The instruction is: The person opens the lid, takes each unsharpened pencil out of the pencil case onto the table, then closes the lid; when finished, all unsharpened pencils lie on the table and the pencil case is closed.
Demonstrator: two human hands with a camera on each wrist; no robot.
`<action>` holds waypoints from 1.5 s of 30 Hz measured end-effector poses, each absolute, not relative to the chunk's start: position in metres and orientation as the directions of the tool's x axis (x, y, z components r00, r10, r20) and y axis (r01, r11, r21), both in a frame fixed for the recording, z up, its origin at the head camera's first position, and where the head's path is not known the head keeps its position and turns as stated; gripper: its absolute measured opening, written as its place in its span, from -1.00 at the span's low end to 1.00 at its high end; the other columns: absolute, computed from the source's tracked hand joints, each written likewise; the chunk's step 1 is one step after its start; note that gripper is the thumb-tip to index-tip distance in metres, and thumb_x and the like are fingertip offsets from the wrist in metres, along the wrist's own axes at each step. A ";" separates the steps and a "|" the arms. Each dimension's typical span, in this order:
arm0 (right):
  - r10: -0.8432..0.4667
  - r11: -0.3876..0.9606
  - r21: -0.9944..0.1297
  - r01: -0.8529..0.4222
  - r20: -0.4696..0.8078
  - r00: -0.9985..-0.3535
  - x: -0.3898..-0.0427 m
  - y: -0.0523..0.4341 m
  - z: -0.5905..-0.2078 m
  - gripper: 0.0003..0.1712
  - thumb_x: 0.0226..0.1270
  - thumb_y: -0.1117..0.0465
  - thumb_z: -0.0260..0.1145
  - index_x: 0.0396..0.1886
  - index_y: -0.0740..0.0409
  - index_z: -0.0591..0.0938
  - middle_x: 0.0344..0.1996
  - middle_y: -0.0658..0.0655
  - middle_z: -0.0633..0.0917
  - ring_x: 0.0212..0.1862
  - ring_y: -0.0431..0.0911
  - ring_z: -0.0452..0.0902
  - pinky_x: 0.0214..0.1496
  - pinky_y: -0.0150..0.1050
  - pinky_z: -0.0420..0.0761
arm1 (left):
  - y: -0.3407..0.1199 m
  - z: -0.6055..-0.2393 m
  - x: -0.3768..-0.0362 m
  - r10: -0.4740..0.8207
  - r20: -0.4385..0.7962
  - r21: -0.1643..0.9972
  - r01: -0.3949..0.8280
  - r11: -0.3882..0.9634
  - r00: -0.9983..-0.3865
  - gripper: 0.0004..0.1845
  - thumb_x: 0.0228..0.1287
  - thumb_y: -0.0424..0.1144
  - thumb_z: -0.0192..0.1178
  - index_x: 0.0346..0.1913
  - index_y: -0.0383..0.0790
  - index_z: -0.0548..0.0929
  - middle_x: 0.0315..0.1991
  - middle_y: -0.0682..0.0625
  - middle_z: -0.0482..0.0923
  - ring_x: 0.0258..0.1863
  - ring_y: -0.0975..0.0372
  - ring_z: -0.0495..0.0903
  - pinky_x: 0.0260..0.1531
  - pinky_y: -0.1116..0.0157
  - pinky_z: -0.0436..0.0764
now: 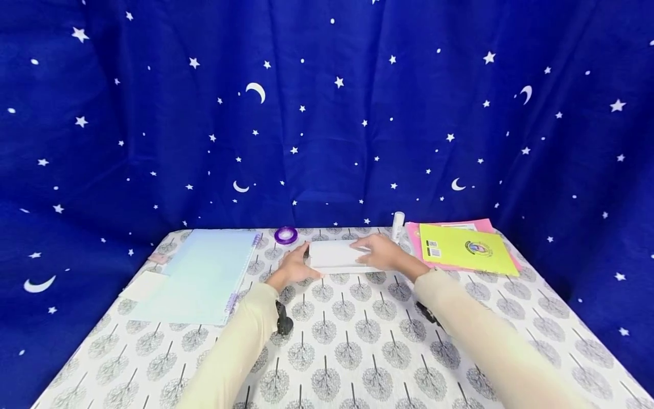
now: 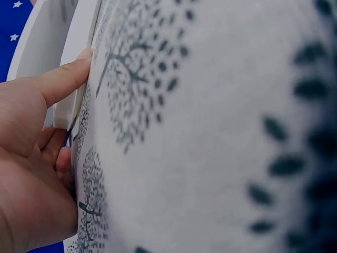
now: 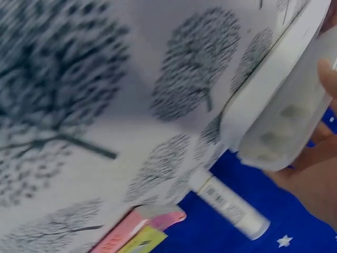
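Left hand (image 1: 292,267) fingers (image 2: 60,79) pressed straight against the left end of the flat white rectangular plastic box (image 1: 337,255); right hand (image 1: 383,254) lay over its right end, fingers curled on the translucent lid. The box sat near the far edge of the tree-print cloth table (image 1: 347,346), centre. Risk: lopsided grip might pop the lid or nudge the white glue stick (image 1: 398,224) off the edge. Counted: one box, one glue stick, one purple ribbon roll (image 1: 285,234), one pale blue folder (image 1: 204,275), one yellow booklet (image 1: 466,249).
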State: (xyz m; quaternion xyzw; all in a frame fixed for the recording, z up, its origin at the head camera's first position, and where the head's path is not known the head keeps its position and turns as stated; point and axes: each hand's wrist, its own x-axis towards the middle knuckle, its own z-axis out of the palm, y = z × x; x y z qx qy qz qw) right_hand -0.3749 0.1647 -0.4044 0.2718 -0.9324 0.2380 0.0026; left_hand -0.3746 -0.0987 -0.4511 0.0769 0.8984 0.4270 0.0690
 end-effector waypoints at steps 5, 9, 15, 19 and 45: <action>-0.494 0.632 -0.592 -0.500 0.190 -0.849 -0.376 0.179 -0.413 -0.65 0.13 0.33 0.48 -0.04 0.21 0.73 0.19 0.28 0.61 0.29 0.26 0.44 0.38 0.30 0.26 | -0.096 -0.453 -0.372 0.183 -0.052 0.780 0.074 0.621 -0.982 0.18 -0.21 -0.25 0.60 0.54 -0.08 0.15 0.37 -0.24 0.32 0.35 -0.15 0.23 0.30 -0.34 0.18; -0.471 0.577 -0.645 -0.501 0.239 -0.849 -0.376 0.181 -0.415 -0.69 0.10 0.39 0.48 -0.10 0.25 0.74 0.13 0.25 0.66 0.24 0.23 0.49 0.37 0.29 0.29 | -0.096 -0.450 -0.370 0.191 -0.055 0.778 0.078 0.623 -0.980 0.17 -0.18 -0.24 0.59 0.55 -0.10 0.13 0.38 -0.25 0.30 0.37 -0.15 0.21 0.30 -0.33 0.19; -0.400 0.550 -0.647 -0.528 0.351 -0.847 -0.381 0.177 -0.411 -0.75 0.03 0.42 0.52 -0.24 0.21 0.77 -0.09 0.18 0.75 0.07 0.15 0.59 0.31 0.19 0.41 | -0.099 -0.450 -0.371 0.191 -0.051 0.764 0.085 0.639 -0.980 0.15 -0.13 -0.13 0.58 0.55 -0.09 0.13 0.45 -0.15 0.26 0.44 -0.13 0.12 0.36 -0.27 0.15; -0.324 0.593 -0.588 -0.550 0.450 -0.832 -0.383 0.176 -0.409 -0.82 -0.02 0.38 0.57 -0.36 0.18 0.79 -0.24 0.09 0.74 -0.05 0.08 0.57 0.20 0.08 0.46 | -0.099 -0.451 -0.370 0.198 -0.049 0.765 0.091 0.638 -0.979 0.12 -0.13 -0.11 0.59 0.53 -0.09 0.18 0.45 -0.13 0.27 0.45 -0.11 0.09 0.37 -0.27 0.13; -0.244 0.760 -0.397 -0.515 0.559 -0.792 -0.384 0.186 -0.390 -0.78 0.16 0.46 0.34 -0.19 0.24 0.76 -0.10 0.16 0.72 0.05 0.16 0.54 0.18 0.03 0.50 | -0.100 -0.450 -0.369 0.232 0.025 0.747 0.173 0.642 -0.972 0.10 -0.13 -0.12 0.60 0.49 -0.09 0.17 0.48 -0.04 0.24 0.50 -0.18 -0.07 0.46 -0.20 -0.19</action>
